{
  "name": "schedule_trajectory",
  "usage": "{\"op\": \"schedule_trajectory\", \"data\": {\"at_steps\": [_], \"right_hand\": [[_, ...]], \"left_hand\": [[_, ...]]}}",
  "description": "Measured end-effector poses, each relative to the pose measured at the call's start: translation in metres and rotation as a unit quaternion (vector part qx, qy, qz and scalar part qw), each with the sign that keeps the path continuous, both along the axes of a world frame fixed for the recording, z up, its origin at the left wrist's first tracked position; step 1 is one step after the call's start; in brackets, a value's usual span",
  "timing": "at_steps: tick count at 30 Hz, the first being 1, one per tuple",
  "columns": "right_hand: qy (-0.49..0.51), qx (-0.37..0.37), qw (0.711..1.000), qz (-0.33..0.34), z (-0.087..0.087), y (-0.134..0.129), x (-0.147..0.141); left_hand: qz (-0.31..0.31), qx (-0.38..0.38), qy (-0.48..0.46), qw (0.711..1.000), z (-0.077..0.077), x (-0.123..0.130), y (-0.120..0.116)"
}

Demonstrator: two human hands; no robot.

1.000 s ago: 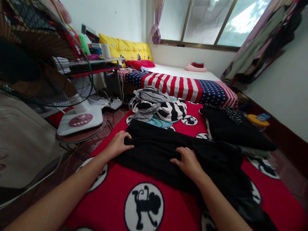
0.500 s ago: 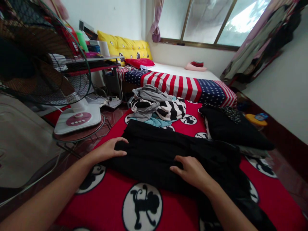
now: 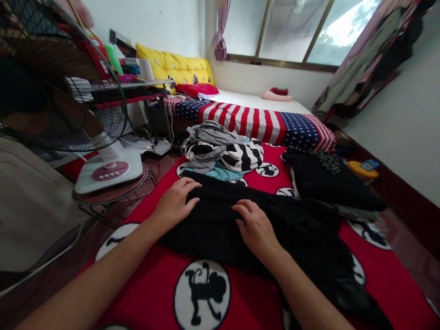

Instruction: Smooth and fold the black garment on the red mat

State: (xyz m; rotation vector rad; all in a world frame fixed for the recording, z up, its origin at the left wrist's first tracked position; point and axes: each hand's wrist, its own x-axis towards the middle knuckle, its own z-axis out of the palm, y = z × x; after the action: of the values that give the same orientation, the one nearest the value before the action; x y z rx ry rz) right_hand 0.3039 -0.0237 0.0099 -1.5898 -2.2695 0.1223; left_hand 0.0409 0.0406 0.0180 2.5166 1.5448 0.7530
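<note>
A black garment lies spread over a red blanket printed with monkeys in white circles. My left hand rests on the garment's left part, thumb and fingers apart. On its middle lies my right hand, fingers slightly bent and spread, touching the cloth. Neither hand visibly grips the fabric. Beyond the garment is a loose heap of clothes, grey, light blue and black-and-white striped. Over to the right sits a stack of folded black clothes.
A fan base stands on a round stool at the left, its caged head close by. Behind it is a cluttered desk. A bed edge with a stars-and-stripes cover runs along the back. A yellow lid shows at right.
My left hand has moved right and away from me across the garment. My right hand has shifted slightly left and farther away. The hands are closer together.
</note>
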Motion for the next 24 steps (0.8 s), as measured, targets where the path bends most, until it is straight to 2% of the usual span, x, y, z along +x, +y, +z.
{"op": "schedule_trajectory", "data": {"at_steps": [2, 4, 7, 9, 12, 14, 18, 21, 24], "right_hand": [[-0.028, 0.006, 1.000, -0.014, -0.003, 0.016, 0.000], [-0.063, 0.024, 0.996, -0.062, -0.009, 0.033, 0.008], [-0.079, 0.037, 0.986, -0.144, -0.018, 0.049, 0.025], [-0.060, 0.050, 0.984, -0.159, -0.020, 0.051, 0.033], [-0.004, 0.106, 0.987, -0.123, -0.020, 0.043, 0.038], [0.033, 0.115, 0.989, -0.082, -0.019, 0.035, 0.037], [0.033, 0.022, 0.999, -0.023, -0.017, 0.023, 0.031], [0.046, 0.044, 0.998, -0.017, -0.013, 0.022, 0.022], [0.053, 0.074, 0.996, -0.024, -0.016, 0.026, 0.013]], "left_hand": [[0.015, 0.031, 0.042, 0.999, -0.002, 0.014, 0.013], [0.044, 0.045, 0.102, 0.993, -0.010, 0.019, 0.026], [0.047, 0.048, 0.133, 0.989, -0.022, 0.013, 0.041], [0.036, 0.050, 0.129, 0.990, -0.024, 0.006, 0.043], [0.032, 0.063, 0.112, 0.991, -0.021, -0.006, 0.041], [0.028, 0.070, 0.096, 0.993, -0.019, -0.015, 0.039], [0.024, -0.001, 0.146, 0.989, -0.014, -0.024, 0.034], [0.022, -0.006, 0.158, 0.987, 0.000, -0.010, 0.027], [-0.031, 0.013, 0.085, 0.996, 0.008, 0.024, 0.019]]}}
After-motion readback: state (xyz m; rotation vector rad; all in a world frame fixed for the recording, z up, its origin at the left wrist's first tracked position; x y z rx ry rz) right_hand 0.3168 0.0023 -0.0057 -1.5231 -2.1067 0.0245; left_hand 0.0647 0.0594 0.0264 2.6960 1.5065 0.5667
